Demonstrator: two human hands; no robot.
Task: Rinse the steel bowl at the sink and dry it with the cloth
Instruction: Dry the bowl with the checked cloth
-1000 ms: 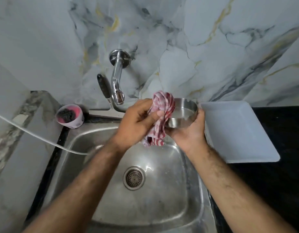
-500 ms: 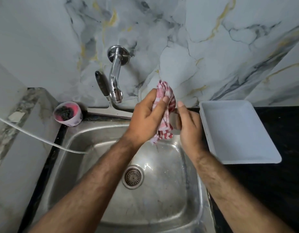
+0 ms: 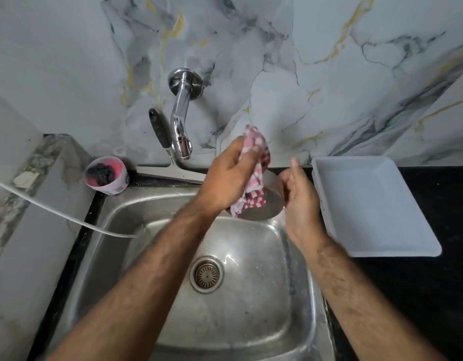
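My left hand [image 3: 226,178] grips a bunched red and white checked cloth [image 3: 255,173] and presses it against the steel bowl [image 3: 268,204]. The bowl is held over the back right part of the steel sink [image 3: 136,212], turned so its underside faces me. My right hand [image 3: 300,201] holds the bowl's right edge, with the forefinger sticking up. Most of the bowl is hidden behind the cloth and both hands.
A chrome tap [image 3: 182,118] juts from the marble wall above the sink. A squeegee [image 3: 168,162] and a pink cup with a dark scrubber [image 3: 106,174] stand behind the sink. A white tray [image 3: 368,204] lies on the black counter at right. A white hose [image 3: 56,213] crosses from the left.
The bowl went from open side up to tipped over, its underside now facing me. My left hand keeps rubbing the cloth on it, and both hands shifted a little to the right.
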